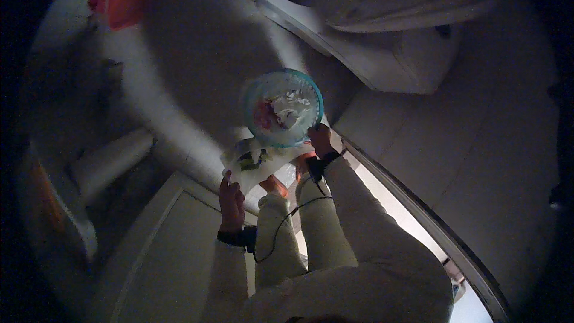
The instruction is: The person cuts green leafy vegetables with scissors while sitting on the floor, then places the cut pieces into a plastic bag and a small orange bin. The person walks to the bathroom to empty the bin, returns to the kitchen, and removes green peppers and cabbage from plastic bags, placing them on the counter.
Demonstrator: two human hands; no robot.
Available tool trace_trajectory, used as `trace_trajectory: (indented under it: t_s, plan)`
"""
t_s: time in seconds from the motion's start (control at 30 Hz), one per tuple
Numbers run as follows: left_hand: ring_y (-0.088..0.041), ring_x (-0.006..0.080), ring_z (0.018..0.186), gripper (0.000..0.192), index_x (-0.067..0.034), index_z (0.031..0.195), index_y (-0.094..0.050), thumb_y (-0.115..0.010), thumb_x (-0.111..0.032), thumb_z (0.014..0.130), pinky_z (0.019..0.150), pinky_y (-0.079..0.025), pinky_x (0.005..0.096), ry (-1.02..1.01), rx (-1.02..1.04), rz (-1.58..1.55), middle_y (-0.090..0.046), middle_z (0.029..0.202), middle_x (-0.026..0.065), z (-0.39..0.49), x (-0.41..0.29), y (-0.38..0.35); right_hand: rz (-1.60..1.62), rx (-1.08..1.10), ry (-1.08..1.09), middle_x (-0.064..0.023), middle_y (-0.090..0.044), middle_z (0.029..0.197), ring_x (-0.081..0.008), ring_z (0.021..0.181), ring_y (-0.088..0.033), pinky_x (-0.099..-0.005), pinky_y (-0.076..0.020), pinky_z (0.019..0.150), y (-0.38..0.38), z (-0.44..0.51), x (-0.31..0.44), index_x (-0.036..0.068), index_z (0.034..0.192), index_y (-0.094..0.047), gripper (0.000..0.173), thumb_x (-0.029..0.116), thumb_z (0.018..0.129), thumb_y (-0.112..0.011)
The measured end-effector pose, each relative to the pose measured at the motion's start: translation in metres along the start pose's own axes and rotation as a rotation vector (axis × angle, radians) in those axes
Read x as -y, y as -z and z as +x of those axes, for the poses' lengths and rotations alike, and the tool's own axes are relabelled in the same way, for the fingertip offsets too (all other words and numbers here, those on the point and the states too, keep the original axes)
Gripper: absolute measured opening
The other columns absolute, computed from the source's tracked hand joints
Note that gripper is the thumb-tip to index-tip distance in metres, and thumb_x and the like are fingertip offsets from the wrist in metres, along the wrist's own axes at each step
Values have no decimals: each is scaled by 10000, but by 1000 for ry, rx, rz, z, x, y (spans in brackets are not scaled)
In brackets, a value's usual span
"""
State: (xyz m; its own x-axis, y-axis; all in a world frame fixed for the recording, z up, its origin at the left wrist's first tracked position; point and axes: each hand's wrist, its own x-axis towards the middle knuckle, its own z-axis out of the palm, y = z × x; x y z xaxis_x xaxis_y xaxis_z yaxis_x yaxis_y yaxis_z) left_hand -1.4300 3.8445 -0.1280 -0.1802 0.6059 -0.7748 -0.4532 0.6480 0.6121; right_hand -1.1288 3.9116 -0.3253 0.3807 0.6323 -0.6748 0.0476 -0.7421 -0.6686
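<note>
My right hand [320,139] grips the near right rim of a round teal bin [321,103]. Inside the bin a clear plastic liner [293,98] shows, with crumpled pale pieces and something red [264,115] in it. My left hand [231,202] is raised to the lower left of the bin, its fingertips pinching the edge of a thin pale plastic bag [273,161]. That bag hangs between my hands, just below the bin, and a dark green patch shows on it. Blur hides the exact grip.
The room is dim. A white bathroom fixture [417,63] stands at upper right. At upper left is a red object [123,2], its kind unclear. A pale door panel [175,251] lies on my left, a doorframe edge [403,193] on my right. A black cable [287,217] joins my wrist bands.
</note>
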Motion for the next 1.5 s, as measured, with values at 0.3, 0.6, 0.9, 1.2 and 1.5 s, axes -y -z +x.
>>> trace_trajectory:
  t_s: [0.3,0.6,0.9,1.2,1.5]
  plan:
    - [-414,63,595,543,-95,1347,-446,-681,-152,861,488,-350,229,-152,-137,163,-544,850,-15,-62,-101,63,-357,300,471,-194,-656,843,-375,815,-632,-427,-500,724,29,-137,152,-4,916,-595,212,176,806,-612]
    - [-626,283,969,424,-90,1316,-502,-583,-174,908,811,-516,373,-1580,-20,1714,-644,1122,125,-44,-156,154,-544,517,923,-186,-586,786,-235,727,-593,-387,-482,653,55,-278,335,19,948,-556,214,161,836,-671]
    - [-610,288,1015,329,-67,1207,-582,-545,-200,908,919,-465,428,-974,-546,1337,-634,1139,128,-36,-231,95,-273,683,310,-39,-653,891,-75,611,-512,-247,-430,536,78,-329,444,39,1268,-509,525,354,884,-680]
    - [-604,348,963,331,1,1154,-560,-603,-172,876,862,-483,446,-1438,-663,1637,-624,1072,179,-86,-286,23,-294,596,470,-41,-629,819,-80,458,-452,-255,-373,419,112,-345,530,62,1218,-507,580,449,836,-708]
    - [-491,257,1244,619,-18,1348,-455,-696,-86,782,940,-472,355,-1019,214,697,-485,1364,129,-218,-382,-79,-200,343,881,-126,-641,735,-274,630,-647,-394,-487,533,154,-298,513,26,1021,-588,242,137,823,-674]
